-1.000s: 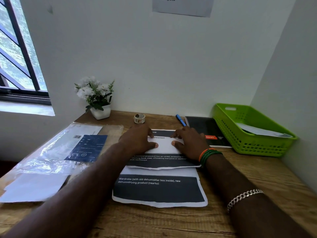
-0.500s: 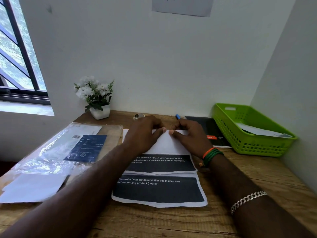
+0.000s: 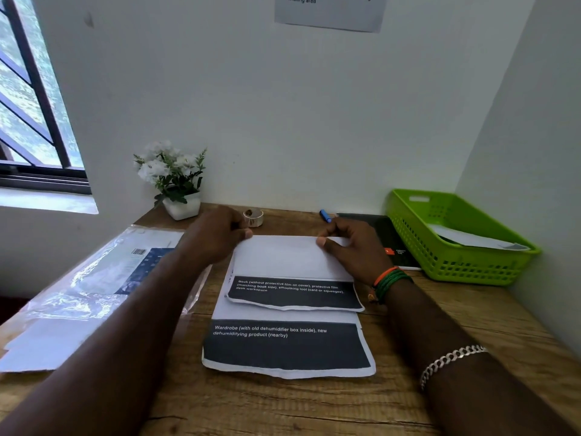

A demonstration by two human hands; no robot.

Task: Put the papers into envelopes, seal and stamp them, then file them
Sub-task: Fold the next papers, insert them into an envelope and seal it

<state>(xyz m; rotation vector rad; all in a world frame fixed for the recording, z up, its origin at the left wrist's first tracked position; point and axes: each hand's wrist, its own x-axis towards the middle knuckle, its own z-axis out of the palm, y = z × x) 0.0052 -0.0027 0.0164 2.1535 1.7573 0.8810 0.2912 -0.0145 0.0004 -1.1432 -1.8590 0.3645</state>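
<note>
A printed paper [image 3: 292,272] with a dark band lies mid-desk, its upper part folded over so the white back faces up. My left hand [image 3: 217,237] pinches the fold's top left corner and my right hand [image 3: 352,247] pinches its top right corner. A second printed paper [image 3: 287,347] lies flat underneath, nearer to me. White envelopes [image 3: 34,344] lie at the left under and beside a clear plastic pack [image 3: 103,272]. A green basket [image 3: 456,237] at the right holds a white envelope [image 3: 474,239].
A small tape roll [image 3: 254,217], a blue pen [image 3: 325,215] and a black notebook [image 3: 390,237] sit along the back of the wooden desk [image 3: 314,404]. A potted white flower [image 3: 176,180] stands back left. Walls close off the back and right.
Both hands moved from pressing the paper's middle to its far edge, and the top part of the paper is folded further toward me, hiding its heading.
</note>
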